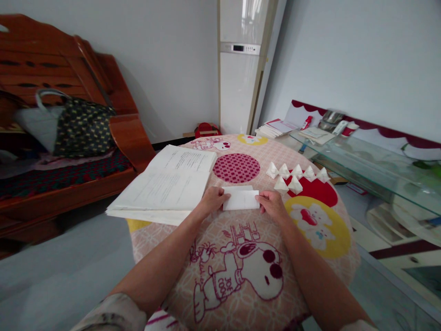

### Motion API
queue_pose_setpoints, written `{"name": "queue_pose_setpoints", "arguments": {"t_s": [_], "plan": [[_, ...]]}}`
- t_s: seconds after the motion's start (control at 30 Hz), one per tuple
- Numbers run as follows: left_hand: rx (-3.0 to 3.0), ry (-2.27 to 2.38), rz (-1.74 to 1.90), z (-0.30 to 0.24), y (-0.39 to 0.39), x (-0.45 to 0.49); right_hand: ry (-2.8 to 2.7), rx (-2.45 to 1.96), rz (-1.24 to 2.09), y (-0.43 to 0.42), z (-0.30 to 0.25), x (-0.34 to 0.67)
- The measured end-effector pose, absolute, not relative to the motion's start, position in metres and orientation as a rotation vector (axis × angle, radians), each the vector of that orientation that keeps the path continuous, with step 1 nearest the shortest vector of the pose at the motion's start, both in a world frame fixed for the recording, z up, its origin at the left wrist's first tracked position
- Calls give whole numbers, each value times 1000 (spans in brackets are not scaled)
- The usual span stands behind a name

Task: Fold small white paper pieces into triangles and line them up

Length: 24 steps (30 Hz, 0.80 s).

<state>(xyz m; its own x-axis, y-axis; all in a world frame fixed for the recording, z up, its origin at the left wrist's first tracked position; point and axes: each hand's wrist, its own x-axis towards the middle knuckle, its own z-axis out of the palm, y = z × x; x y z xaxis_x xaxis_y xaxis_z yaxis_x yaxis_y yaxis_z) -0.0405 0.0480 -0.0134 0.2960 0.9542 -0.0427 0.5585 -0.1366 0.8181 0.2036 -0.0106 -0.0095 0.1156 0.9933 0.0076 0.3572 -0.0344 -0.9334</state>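
A small folded sheet of white paper [241,200] is held flat just above the round table, near its middle. My left hand [214,200] pinches its left edge between thumb and fingers. At the right edge, my right hand [273,205] grips it the same way. Behind the folded paper a second layer or edge of white paper shows. To the left lies a large stack of printed sheets [168,181], close to my left forearm. Several small folded paper pyramids [295,185] stand in two rows beyond my right hand.
A cartoon-patterned cloth [237,280] covers the round table. A wooden bench [127,133] with bags [82,128] stands at left. On the right is a glass-topped cabinet [375,161] holding papers, a red bottle [306,122] and a cup [350,129]. A tall white appliance [237,87] stands behind.
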Motion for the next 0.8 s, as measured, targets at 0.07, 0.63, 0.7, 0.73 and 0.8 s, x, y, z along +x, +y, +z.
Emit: {"name": "queue_pose_setpoints", "arguments": {"t_s": [0.07,0.63,0.7,0.73,0.8], "plan": [[1813,1380,673,-14,48,-40,-1328,-1522,979,-11,-8,203],[1971,1519,505,2,44,-39,-1222,-1682,1138,-16,-4,196],[1997,1564,466,7,43,-38,-1239,-1731,1097,-16,-3,195],[2001,1572,457,8,42,-39,-1251,-1754,1071,-16,-3,194],[1986,1573,452,9,41,-39,-1273,-1793,1021,-16,-4,193]]}}
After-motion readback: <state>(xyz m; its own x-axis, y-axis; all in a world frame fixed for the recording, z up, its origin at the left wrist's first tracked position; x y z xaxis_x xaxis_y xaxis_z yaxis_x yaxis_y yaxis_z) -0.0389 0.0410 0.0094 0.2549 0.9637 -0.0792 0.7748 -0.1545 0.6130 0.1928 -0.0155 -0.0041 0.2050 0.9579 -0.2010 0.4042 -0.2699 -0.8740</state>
